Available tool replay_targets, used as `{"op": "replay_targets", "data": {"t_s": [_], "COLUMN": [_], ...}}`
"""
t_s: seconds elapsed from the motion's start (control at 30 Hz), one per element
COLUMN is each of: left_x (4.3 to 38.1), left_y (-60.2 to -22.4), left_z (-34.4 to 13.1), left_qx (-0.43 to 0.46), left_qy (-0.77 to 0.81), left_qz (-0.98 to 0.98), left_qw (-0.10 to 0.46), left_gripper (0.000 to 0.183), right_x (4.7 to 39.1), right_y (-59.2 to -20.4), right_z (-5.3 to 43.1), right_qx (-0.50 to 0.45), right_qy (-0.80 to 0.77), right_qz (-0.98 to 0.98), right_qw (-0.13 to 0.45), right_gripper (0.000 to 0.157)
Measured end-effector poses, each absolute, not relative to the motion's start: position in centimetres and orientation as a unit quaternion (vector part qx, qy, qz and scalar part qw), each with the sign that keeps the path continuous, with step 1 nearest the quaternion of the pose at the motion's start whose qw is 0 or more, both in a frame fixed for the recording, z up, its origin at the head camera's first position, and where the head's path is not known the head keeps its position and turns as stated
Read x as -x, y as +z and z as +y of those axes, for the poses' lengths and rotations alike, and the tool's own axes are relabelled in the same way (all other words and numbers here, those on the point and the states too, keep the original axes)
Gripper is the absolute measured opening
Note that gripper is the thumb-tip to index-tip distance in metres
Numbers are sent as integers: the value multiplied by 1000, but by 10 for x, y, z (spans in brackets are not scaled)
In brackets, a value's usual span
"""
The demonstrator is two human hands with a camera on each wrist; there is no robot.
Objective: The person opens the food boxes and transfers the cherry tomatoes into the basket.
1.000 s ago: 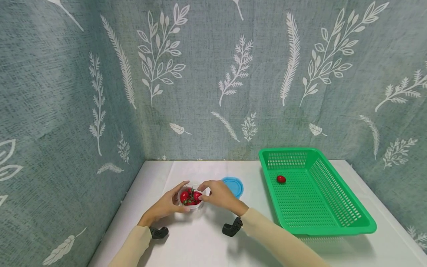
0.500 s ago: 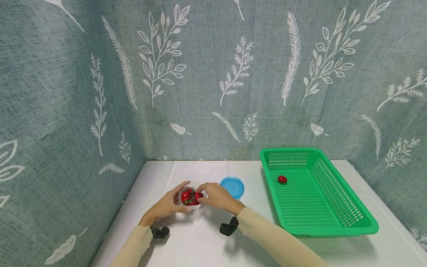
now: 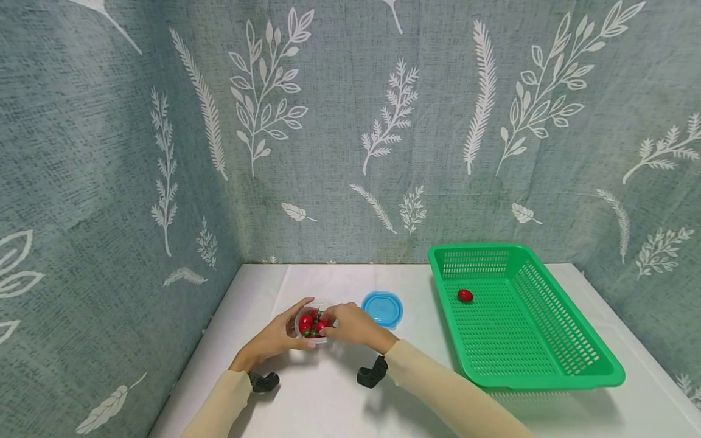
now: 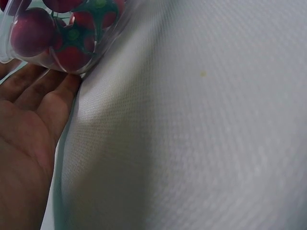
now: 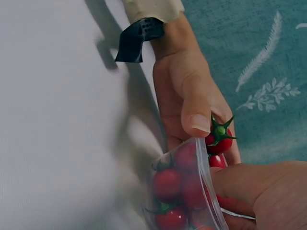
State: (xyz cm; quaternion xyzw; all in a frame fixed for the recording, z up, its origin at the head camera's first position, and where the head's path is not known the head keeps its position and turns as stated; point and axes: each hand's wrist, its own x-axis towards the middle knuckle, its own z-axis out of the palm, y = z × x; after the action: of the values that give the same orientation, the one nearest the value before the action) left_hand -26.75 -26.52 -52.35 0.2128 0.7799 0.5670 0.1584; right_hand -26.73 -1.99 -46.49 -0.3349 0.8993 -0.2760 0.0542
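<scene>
A small clear plastic tub (image 5: 211, 184) of red cherry tomatoes (image 3: 305, 320) with green stem tops stands on the white table, left of the middle in the head view. My left hand (image 3: 272, 338) grips the tub from the left, thumb on the near side and fingers round the far side. In the left wrist view, several fingers (image 4: 45, 91) lie against the tub's wall. My right hand (image 3: 355, 325) reaches into the tub from the right. Its thumb and fingers pinch a cherry tomato (image 3: 322, 326), partly hidden by the fingers.
Behind my right hand lies a blue lid (image 3: 382, 308), flat on the white table (image 3: 328, 401). At the right stands a large green plastic basket (image 3: 539, 383) with one cherry tomato (image 3: 465, 295) inside. Patterned grey-green cloth (image 3: 328, 152) closes the back and left sides.
My right hand has dipped lower and slightly left into the tub, and its fingers have closed in among the tomatoes. My left hand keeps its grip on the tub.
</scene>
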Motion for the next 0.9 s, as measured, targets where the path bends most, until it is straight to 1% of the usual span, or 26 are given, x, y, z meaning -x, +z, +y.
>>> {"op": "replay_targets", "data": {"t_s": [0.13, 0.37, 0.6, 0.77, 0.9], "left_x": [268, 268, 269, 268, 267], "left_y": [-524, -524, -527, -526, -524], "left_z": [-266, -266, -266, -266, -266], "left_qx": [-210, -218, -224, -221, -216], "left_qy": [567, 573, 568, 566, 563], "left_qz": [780, 774, 776, 778, 782], "left_qw": [161, 161, 159, 158, 158], "left_gripper": [103, 103, 102, 100, 100], "right_x": [269, 270, 270, 271, 271], "right_y": [-467, -467, -468, -468, -468], "right_z": [-19, -19, -19, -19, -19], "right_qx": [331, 326, 326, 337, 328], "right_qy": [-302, -314, -326, -324, -339], "right_qz": [892, 889, 884, 879, 876], "right_qw": [58, 67, 83, 92, 97], "right_gripper": [24, 14, 17, 13, 11]}}
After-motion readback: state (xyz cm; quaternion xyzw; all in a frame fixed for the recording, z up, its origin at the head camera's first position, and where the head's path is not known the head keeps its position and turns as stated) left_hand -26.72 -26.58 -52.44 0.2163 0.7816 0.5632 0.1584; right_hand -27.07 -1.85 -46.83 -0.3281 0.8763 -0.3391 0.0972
